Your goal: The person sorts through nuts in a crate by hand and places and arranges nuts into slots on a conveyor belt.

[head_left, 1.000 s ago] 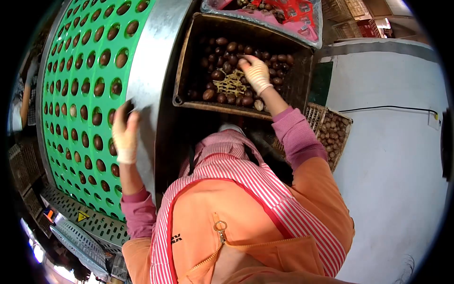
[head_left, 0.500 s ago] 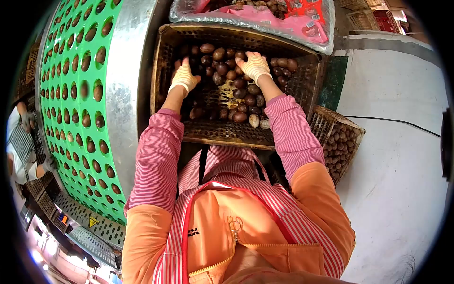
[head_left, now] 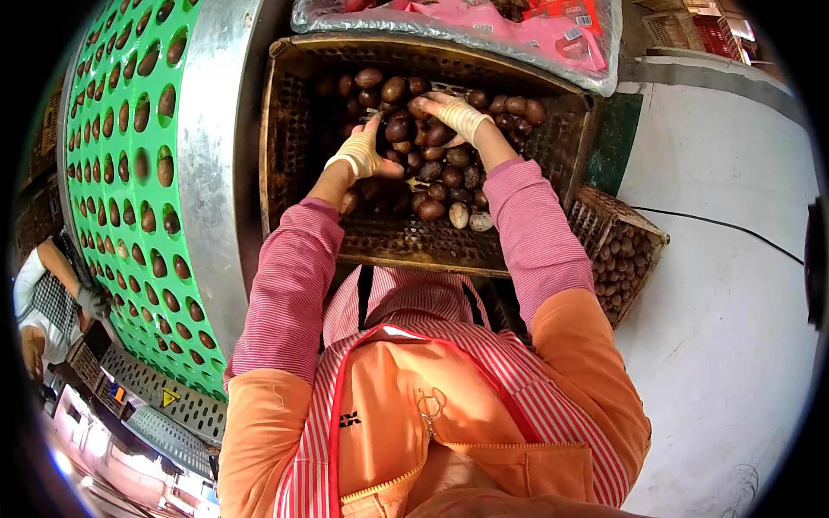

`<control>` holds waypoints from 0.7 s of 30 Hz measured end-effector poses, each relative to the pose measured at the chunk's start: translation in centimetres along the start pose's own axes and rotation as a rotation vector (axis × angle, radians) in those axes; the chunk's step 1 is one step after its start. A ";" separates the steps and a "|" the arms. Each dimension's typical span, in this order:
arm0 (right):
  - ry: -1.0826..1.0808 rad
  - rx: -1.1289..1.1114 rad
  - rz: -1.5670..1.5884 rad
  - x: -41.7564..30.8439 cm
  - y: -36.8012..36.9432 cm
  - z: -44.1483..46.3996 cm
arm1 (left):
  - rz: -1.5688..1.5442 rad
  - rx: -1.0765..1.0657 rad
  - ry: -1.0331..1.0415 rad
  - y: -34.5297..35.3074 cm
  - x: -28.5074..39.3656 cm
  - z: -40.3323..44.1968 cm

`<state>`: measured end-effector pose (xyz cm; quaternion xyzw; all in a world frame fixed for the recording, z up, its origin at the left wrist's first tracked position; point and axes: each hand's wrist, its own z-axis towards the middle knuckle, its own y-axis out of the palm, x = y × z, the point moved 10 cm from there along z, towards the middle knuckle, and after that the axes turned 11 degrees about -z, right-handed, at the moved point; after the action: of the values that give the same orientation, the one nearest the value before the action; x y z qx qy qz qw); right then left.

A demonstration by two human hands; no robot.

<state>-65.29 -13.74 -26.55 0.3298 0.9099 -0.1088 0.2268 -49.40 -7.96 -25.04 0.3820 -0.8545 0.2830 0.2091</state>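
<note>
Dark brown, egg-shaped passion fruits (head_left: 399, 128) lie heaped in a worn brown plastic crate (head_left: 414, 249) in front of me. My left hand (head_left: 363, 154), in a cream ribbed glove with bare fingertips, curves around the left side of the cluster, thumb pointing right. From the upper right, my right hand (head_left: 456, 116), gloved alike, bends its fingers over the same cluster. Several fruits are held between the two hands; some fingertips are hidden among them. Two pale, wrinkled fruits (head_left: 458, 215) rest near the crate's front wall.
On the left, a metal-edged machine (head_left: 207, 155) carries a green perforated belt (head_left: 129, 181) with fruits in its holes. A plastic-lined box (head_left: 615, 43) with pink bags adjoins the crate's far side. Another fruit-filled crate (head_left: 660, 250) stands at right. A co-worker's gloved hand (head_left: 92, 302) shows at far left.
My left hand has moved right, from the crate's left side to the cluster. My right hand has shifted slightly left. Fruits are now gathered between both hands, and the view has turned slightly.
</note>
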 end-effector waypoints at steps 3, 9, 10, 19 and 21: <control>-0.011 -0.050 0.069 -0.1 1.0 0.1 | -0.080 -0.032 0.000 -0.4 -0.2 0.6; 0.068 -0.224 0.370 0.5 6.7 -0.8 | -0.401 -0.118 -0.060 0.5 -0.9 0.5; 0.099 -0.148 0.448 1.6 7.1 0.2 | -0.382 -0.122 -0.030 0.6 -0.8 0.5; 0.080 -0.240 0.591 1.8 8.8 -0.5 | -0.255 -0.060 0.106 -0.4 1.7 -1.4; 0.054 -0.318 0.628 1.4 10.0 -1.2 | -0.175 0.000 0.206 -1.0 2.3 -2.4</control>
<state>-60.21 -4.97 -26.68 0.5569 0.7753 0.1182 0.2735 -49.74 -8.24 -21.60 0.4240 -0.7919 0.3016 0.3197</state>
